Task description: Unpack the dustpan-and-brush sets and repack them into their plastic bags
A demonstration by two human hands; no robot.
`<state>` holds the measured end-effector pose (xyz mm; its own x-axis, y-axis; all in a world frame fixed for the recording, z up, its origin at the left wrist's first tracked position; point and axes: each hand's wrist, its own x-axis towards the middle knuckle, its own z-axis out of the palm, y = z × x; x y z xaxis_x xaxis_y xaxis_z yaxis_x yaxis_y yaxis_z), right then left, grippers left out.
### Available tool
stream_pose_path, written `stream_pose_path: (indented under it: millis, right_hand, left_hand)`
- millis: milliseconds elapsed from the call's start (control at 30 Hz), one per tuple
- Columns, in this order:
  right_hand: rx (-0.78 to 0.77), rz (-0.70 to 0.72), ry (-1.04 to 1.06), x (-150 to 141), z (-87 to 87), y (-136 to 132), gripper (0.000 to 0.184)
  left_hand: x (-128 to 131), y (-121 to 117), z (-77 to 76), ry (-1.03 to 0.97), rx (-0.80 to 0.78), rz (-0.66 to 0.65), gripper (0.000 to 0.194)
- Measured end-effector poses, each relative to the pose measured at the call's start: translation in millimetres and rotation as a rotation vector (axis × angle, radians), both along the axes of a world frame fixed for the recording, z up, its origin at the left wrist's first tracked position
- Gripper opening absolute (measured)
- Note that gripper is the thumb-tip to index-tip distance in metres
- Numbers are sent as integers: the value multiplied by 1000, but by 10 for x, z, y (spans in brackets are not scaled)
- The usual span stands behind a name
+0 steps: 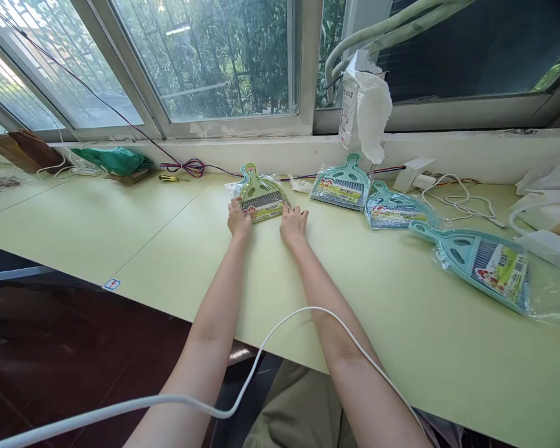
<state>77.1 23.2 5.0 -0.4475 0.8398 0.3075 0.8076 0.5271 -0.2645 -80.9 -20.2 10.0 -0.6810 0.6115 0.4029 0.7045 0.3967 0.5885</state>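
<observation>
A green dustpan-and-brush set [264, 194] in clear wrap lies at the back of the table, its handle pointing to the window. My left hand [240, 219] grips its near left corner, fingers curled over the edge. At its near right corner my right hand [293, 223] is closed, with the fingers bent against the edge. Right of my hands lie several blue dustpan-and-brush sets: one [340, 185] against the wall, another [396, 208] beside it, and a larger-looking one [480, 264] closer to me.
The pale green table [182, 261] runs along the window wall. A white paper bag [366, 106] hangs above the blue sets. A yellow-handled tool [168, 178] and green bag [114, 160] lie at back left. A white cable [261, 354] crosses before my forearms.
</observation>
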Motion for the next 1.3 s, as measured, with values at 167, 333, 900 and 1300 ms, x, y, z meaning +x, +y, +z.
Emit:
stream_pose_path:
  millis: [167, 333, 900, 1300]
  right_hand:
    - [-17, 3, -6, -7, 2, 2, 59]
    - [-22, 7, -4, 1, 10, -11, 59]
    - [-29, 6, -27, -10, 1, 10, 58]
    - [-23, 13, -22, -17, -26, 13, 57]
  left_hand:
    - [-8, -8, 3, -4, 6, -8, 44]
    - [-17, -17, 3, 15, 44, -17, 40]
    - [108, -52, 74, 152, -110, 87, 27]
    - [355, -100, 155, 609, -143, -289, 34]
